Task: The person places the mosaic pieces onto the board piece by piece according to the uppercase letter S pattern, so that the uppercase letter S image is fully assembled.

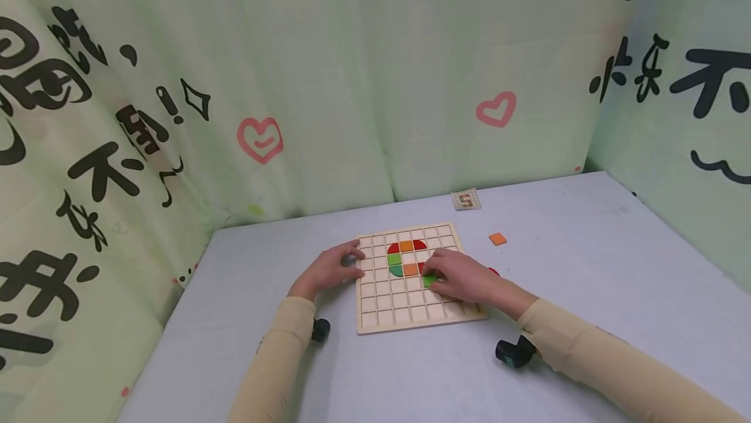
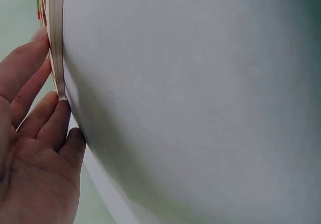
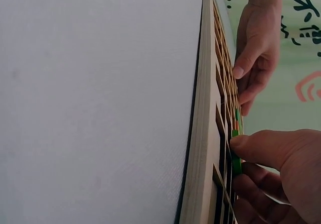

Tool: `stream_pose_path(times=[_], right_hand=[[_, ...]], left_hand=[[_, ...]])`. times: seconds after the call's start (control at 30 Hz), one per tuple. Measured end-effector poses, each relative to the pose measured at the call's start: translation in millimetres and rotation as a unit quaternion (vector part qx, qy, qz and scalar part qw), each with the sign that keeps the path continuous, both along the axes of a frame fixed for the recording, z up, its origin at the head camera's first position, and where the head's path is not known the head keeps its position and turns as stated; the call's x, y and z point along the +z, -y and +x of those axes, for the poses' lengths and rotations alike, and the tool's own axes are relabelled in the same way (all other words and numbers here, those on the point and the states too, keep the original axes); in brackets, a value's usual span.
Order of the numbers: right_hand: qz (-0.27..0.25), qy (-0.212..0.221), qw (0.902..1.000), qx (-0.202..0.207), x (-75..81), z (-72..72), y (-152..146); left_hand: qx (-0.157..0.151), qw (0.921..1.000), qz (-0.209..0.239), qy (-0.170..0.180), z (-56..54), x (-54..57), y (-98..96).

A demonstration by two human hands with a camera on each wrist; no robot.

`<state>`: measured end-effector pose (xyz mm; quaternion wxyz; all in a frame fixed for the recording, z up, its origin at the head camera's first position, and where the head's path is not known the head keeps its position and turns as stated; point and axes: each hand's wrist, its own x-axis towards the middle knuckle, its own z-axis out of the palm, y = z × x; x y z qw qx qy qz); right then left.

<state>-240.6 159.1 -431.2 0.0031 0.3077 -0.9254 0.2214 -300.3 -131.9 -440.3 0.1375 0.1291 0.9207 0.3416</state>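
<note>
A square wooden grid board (image 1: pixel 384 309) lies on the table, with red, orange and green tiles set in its middle cells. My right hand (image 1: pixel 460 274) is over the board's right half and pinches a green square tile (image 1: pixel 430 281) between thumb and fingers. In the right wrist view that green tile (image 3: pixel 236 153) stands close over the grid cells, just below the red tile at the lower right of the pattern. My left hand (image 1: pixel 330 268) rests its fingertips against the board's left edge. From the left wrist view, fairly straight fingers (image 2: pixel 37 118) touch the board's side.
A loose orange square tile (image 1: pixel 497 239) lies right of the board, and a red tile (image 1: pixel 494 271) shows partly behind my right hand. At the table's back edge lies a small patterned card (image 1: pixel 466 199). Printed curtains (image 1: pixel 364 84) enclose the white table (image 1: pixel 587 266).
</note>
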Motion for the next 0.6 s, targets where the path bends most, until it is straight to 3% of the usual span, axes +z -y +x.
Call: stream_pose_path(times=[0.6], right_hand=[[-0.019, 0.006, 0.9998, -0.006, -1.1, -0.8, 0.5]], left_hand=[[-0.004, 1.0, 0.002, 0.001, 0.4, 2.2, -0.2]])
